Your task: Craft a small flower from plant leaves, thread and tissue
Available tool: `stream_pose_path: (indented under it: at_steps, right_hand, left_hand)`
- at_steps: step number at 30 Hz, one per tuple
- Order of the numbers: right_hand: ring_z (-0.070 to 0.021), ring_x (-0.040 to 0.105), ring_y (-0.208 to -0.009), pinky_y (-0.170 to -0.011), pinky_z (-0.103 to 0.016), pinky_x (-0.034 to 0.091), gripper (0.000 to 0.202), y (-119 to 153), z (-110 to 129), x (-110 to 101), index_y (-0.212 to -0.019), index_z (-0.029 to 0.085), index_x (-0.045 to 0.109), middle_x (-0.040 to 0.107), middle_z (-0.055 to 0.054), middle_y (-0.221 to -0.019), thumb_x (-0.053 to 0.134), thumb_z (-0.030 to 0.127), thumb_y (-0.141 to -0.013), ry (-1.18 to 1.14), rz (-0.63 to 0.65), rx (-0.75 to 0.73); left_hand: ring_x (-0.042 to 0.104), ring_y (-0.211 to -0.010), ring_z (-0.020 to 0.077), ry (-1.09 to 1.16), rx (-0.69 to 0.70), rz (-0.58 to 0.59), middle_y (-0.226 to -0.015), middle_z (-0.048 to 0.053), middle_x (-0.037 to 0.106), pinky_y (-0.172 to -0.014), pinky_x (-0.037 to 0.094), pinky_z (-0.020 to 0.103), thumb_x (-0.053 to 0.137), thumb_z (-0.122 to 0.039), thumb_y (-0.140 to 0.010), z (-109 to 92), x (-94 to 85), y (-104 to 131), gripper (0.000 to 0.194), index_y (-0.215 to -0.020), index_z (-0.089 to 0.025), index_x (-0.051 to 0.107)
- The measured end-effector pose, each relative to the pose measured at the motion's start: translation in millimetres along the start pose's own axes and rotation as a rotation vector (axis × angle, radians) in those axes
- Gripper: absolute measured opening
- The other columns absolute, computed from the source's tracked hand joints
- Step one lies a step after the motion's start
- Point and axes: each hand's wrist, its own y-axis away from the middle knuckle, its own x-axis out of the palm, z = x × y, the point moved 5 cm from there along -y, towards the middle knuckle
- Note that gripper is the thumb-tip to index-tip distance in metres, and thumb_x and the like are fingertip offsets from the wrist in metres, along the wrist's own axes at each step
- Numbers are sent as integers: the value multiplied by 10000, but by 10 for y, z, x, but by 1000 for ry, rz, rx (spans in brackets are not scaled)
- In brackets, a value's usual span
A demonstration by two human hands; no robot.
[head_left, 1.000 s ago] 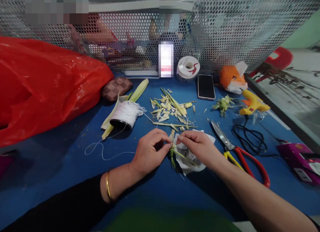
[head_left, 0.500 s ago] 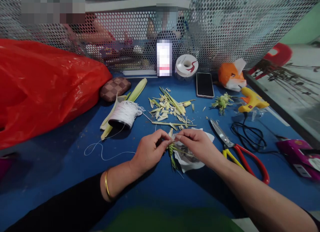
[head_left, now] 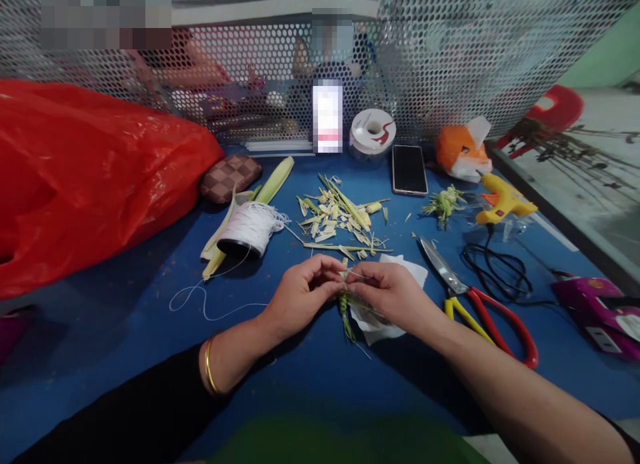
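Just above the blue table, my left hand [head_left: 303, 294] pinches the upper part of a small braided green leaf piece [head_left: 343, 307], whose loose green tips hang downward. My right hand [head_left: 395, 294] is closed at the same spot, fingertips meeting the left ones, on a thin pale strand [head_left: 363, 275] that loops over its fingers. Exactly how the strand runs round the piece is hidden by the fingers. Under the right hand lies a crumpled white tissue [head_left: 385, 331]. To the left, white string [head_left: 250, 224] is wound on a black spool, its loose end trailing toward my hands.
Leaf scraps [head_left: 337, 217] lie ahead. Large scissors [head_left: 450, 277], a yellow glue gun [head_left: 505, 201] and its black cord [head_left: 500, 274] are at right. Behind stand a phone [head_left: 410, 171] and a ribbon roll [head_left: 373, 132]. A red plastic bag [head_left: 100, 177] fills the left.
My right hand has moved slightly left and its fingertips now meet those of my left hand. The left hand stays nearly in place on the braided piece.
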Motion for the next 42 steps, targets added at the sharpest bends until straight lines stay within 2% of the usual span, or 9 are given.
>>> stream_pose_path:
  at_steps: [5,11,17,20,26,31,34,39,42]
  right_hand:
    - [-111,454,-543,-511,-234,335,76,8,7,7,-713,201,619,554,36,-603,602,258,-760,-1,-1,25]
    - [-113,434,-574,-532,-233,331,175,13,51,9,-687,192,583,503,39,-595,566,309,-815,-20,19,-20]
    - [-99,376,-525,-498,-231,304,250,4,61,10,-664,188,543,449,49,-567,569,397,-801,-154,50,47]
    - [-101,400,-530,-506,-230,322,262,0,99,-1,-660,185,563,470,41,-570,567,402,-806,-186,51,36]
    - [-142,525,-629,-611,-258,395,280,-17,122,-81,-697,197,635,590,4,-639,498,369,-871,-71,-64,-23]
    - [-148,551,-660,-635,-261,411,259,-5,90,-45,-724,201,620,616,5,-672,468,310,-904,32,-23,-58]
    - [-145,555,-672,-622,-252,390,233,30,131,-26,-762,197,621,633,-6,-712,452,251,-914,185,-2,-148]
    - [-139,508,-612,-550,-267,292,283,127,275,45,-805,172,641,619,-48,-739,405,209,-958,695,-23,-461]
    - [-141,506,-609,-543,-270,295,316,167,319,79,-841,167,655,619,-52,-730,384,232,-990,757,-40,-570]
  left_hand:
    - [682,-763,156,108,-42,-2,-820,41,725,-755,550,294,713,-213,-766,-23,-6,-9,217,-965,-153,651]
    - [662,-728,140,140,-79,-24,-795,24,706,-707,546,266,719,-229,-751,-2,-22,-21,214,-940,-153,656]
    - [636,-746,153,-191,24,21,-779,22,701,-748,518,289,639,-195,-802,-48,-8,-5,73,-834,-158,693]
    - [628,-760,152,-293,66,41,-775,9,692,-768,505,289,597,-175,-830,-67,0,5,85,-822,-170,682]
    - [590,-676,127,-17,-28,65,-738,8,630,-659,506,259,578,-320,-886,-8,24,5,166,-839,-162,598]
    - [562,-648,114,44,-29,50,-721,7,615,-638,496,255,615,-387,-870,-16,19,-1,235,-832,-156,592]
    - [555,-631,110,38,-46,32,-709,5,613,-625,498,250,638,-394,-847,-35,17,-2,249,-816,-150,607]
    - [537,-586,102,12,-74,-27,-657,-6,605,-587,484,234,639,-333,-823,-66,11,-11,195,-771,-146,627]
    - [549,-592,114,-31,-52,-42,-660,-1,627,-591,483,240,655,-343,-801,-64,-3,-21,203,-760,-145,653]
